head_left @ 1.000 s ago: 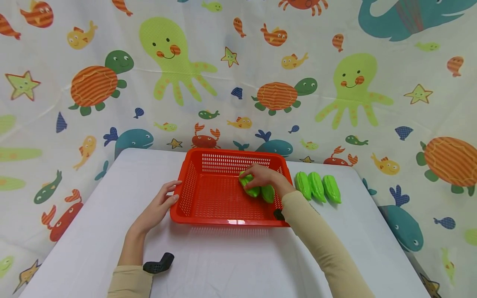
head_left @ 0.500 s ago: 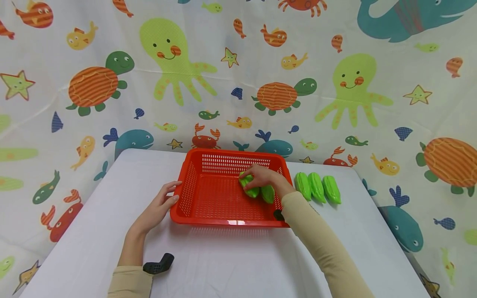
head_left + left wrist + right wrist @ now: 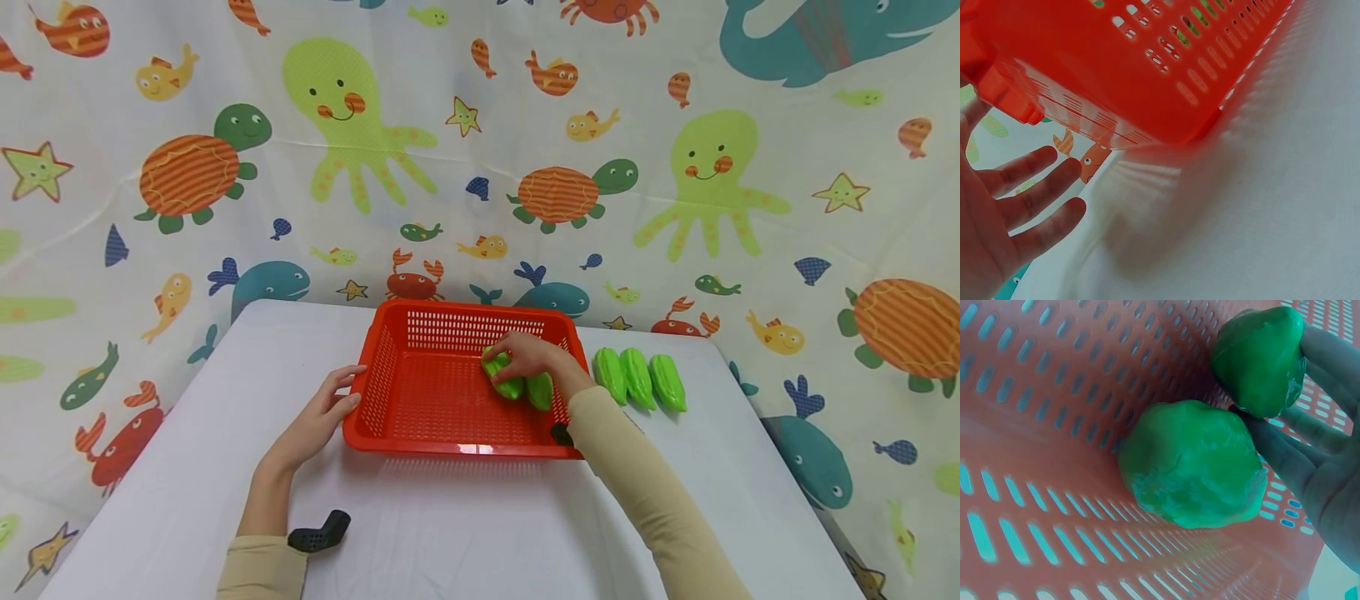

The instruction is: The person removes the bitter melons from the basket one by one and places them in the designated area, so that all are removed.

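Note:
In the head view, the red plastic basket [image 3: 450, 448] stands in the middle of the white table. My right hand [image 3: 528, 357] reaches inside it and holds a bright green, ribbed bitter melon [image 3: 507, 387] between thumb and fingers. A second bitter melon [image 3: 538, 390] lies just right of it in the basket; the right wrist view shows the held melon [image 3: 1260, 359] close beside this other one [image 3: 1194, 465]. At the basket's left side, my left hand [image 3: 318, 417] touches the rim. Its lower fingers [image 3: 1041, 187] are spread and nearly straight in the left wrist view.
Outside the basket, on its right, three more bitter melons [image 3: 637, 379] lie side by side on the white table [image 3: 450, 533]. A curtain [image 3: 480, 150] printed with sea animals hangs behind the table. A black device [image 3: 321, 532] is worn on the left wrist.

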Action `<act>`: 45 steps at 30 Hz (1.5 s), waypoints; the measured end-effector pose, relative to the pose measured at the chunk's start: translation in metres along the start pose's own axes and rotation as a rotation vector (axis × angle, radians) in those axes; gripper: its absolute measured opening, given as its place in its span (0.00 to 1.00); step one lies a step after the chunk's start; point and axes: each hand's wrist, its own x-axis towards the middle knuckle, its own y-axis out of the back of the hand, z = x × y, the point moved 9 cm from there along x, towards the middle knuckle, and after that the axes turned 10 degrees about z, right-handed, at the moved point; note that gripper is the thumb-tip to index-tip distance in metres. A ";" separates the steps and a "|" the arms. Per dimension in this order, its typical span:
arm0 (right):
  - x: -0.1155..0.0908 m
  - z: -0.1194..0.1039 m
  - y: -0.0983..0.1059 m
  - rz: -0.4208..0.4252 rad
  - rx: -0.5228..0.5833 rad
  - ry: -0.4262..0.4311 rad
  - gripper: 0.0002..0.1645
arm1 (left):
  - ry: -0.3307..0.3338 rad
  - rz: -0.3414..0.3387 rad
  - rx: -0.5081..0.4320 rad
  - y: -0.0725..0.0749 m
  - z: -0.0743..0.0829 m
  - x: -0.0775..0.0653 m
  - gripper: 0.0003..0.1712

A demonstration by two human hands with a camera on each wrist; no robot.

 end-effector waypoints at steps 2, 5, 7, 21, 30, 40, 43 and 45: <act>0.001 0.000 0.000 -0.004 -0.004 0.010 0.26 | 0.003 -0.001 0.002 0.000 0.000 0.000 0.33; 0.002 0.000 0.002 0.005 -0.001 0.032 0.26 | 0.005 -0.001 0.005 0.000 0.000 0.000 0.33; 0.003 0.000 0.004 0.016 0.005 0.046 0.26 | 0.006 0.000 0.006 0.000 0.000 0.000 0.33; 0.003 -0.002 0.021 0.117 0.108 0.063 0.24 | -0.010 -0.008 0.003 0.001 0.000 0.001 0.31; 0.001 -0.009 0.039 0.211 0.213 0.132 0.22 | -0.013 -0.008 0.003 0.000 -0.001 0.002 0.31; -0.007 -0.009 0.058 0.306 0.305 0.091 0.20 | -0.001 -0.008 0.010 0.000 -0.002 0.003 0.32; -0.010 -0.009 0.065 0.344 0.340 0.071 0.21 | 0.003 -0.008 0.014 0.000 -0.001 0.003 0.32; -0.013 -0.007 0.070 0.371 0.362 0.036 0.21 | 0.005 -0.007 0.016 0.000 -0.001 0.003 0.33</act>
